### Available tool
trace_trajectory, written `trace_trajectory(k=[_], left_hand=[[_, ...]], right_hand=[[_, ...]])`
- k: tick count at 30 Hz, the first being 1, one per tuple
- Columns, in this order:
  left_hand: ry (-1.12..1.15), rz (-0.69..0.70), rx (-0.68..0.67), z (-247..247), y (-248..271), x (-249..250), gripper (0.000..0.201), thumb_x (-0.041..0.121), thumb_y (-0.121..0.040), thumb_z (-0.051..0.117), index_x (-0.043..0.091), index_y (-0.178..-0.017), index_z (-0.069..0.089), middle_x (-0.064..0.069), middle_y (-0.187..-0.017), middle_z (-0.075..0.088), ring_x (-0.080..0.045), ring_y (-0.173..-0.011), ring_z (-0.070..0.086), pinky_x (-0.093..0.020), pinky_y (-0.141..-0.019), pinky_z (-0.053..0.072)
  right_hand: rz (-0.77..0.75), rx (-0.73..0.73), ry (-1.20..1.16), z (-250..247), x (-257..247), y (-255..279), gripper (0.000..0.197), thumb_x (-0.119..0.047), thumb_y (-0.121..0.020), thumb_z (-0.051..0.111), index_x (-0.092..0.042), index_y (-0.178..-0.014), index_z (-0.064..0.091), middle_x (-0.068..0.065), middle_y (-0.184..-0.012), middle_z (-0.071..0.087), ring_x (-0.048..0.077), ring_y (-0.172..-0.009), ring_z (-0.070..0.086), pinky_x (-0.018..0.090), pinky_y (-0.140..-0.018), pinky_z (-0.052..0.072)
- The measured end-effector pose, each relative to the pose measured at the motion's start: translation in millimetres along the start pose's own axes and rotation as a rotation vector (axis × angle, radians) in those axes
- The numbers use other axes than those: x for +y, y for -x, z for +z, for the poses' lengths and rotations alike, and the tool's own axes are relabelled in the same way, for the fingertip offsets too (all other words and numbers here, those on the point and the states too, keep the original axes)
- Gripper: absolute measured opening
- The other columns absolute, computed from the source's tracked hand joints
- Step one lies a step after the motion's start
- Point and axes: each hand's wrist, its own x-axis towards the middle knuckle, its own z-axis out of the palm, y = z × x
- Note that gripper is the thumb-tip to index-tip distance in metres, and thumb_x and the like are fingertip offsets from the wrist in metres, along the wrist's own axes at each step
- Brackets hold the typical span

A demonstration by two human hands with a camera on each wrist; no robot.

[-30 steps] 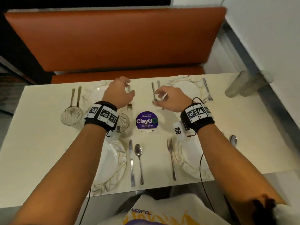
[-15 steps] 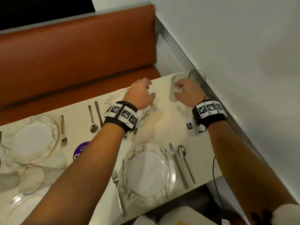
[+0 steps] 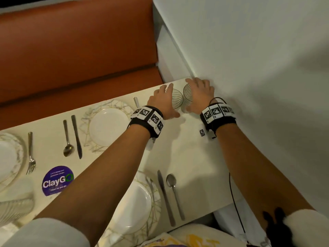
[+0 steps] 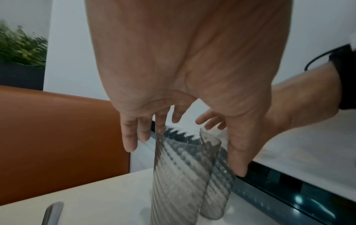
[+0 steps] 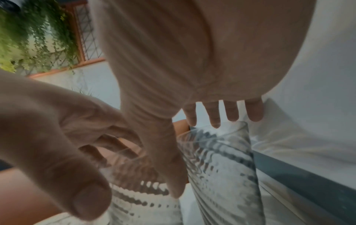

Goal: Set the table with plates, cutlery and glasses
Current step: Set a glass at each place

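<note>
We wear a black band on each wrist, the left wristband (image 3: 147, 120) and the right wristband (image 3: 218, 114) both ringed with white tiles printed in black square codes. A thin black cable (image 3: 235, 202) trails from the right one down our forearm. Our sleeves are white (the right sleeve (image 3: 306, 227) carries a dark print), and our left sleeve (image 3: 44, 234) is plain
</note>
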Motion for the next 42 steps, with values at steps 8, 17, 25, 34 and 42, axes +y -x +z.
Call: trace_trajectory(k=[8,17,25,34,42], left_hand=[[0.157,0.007,0.087,6.0,-1.4,-7.2,0.098,0.037,-0.081,0.085,0.017,-0.160,0.030,-0.010,-0.157,0.038,-0.033,-0.138,0.048,-0.047,-0.110,0.046],[0.291,-0.082,0.233,-21.4,62.6,-67.2,0.091,0.042,-0.076,0.087,0.022,-0.152,0.041,-0.005,-0.144,0.045,-0.025,-0.131,0.051,-0.046,-0.107,0.050],[0.358,-0.151,0.286,-25.6,160.6,-141.8,0.089,0.041,-0.078,0.085,0.022,-0.152,0.041,-0.006,-0.143,0.044,-0.026,-0.130,0.051,-0.048,-0.108,0.049],[0.392,-0.236,0.299,-7.2,246.3,-209.0,0.090,0.038,-0.076,0.085,0.024,-0.152,0.040,-0.006,-0.146,0.043,-0.027,-0.133,0.050,-0.050,-0.110,0.047],[0.355,-0.308,0.272,15.2,273.2,-240.9,0.095,0.037,-0.073,0.090,0.022,-0.151,0.038,-0.008,-0.147,0.043,-0.030,-0.136,0.049,-0.052,-0.110,0.047]], right_hand=[[0.000,0.014,-0.052,-0.5,1.1,-3.3,0.084,-0.024,-0.075,0.075,-0.019,-0.148,0.035,0.012,-0.146,0.041,0.037,-0.131,0.037,0.048,-0.107,0.034],[-0.093,0.029,-0.133,-6.7,-52.1,32.3,0.082,-0.031,-0.075,0.076,-0.018,-0.147,0.038,0.015,-0.143,0.042,0.038,-0.133,0.033,0.046,-0.108,0.033],[-0.149,-0.009,-0.151,18.2,-129.9,98.9,0.087,-0.038,-0.073,0.081,-0.021,-0.147,0.037,0.015,-0.141,0.043,0.037,-0.131,0.035,0.047,-0.103,0.039],[-0.143,-0.063,-0.083,58.6,-171.3,165.1,0.086,-0.038,-0.073,0.081,-0.020,-0.145,0.038,0.015,-0.136,0.043,0.037,-0.127,0.037,0.046,-0.100,0.041],[-0.112,-0.093,-0.046,75.6,-177.4,188.2,0.088,-0.037,-0.070,0.084,-0.022,-0.143,0.038,0.015,-0.135,0.043,0.036,-0.126,0.036,0.046,-0.096,0.043]])
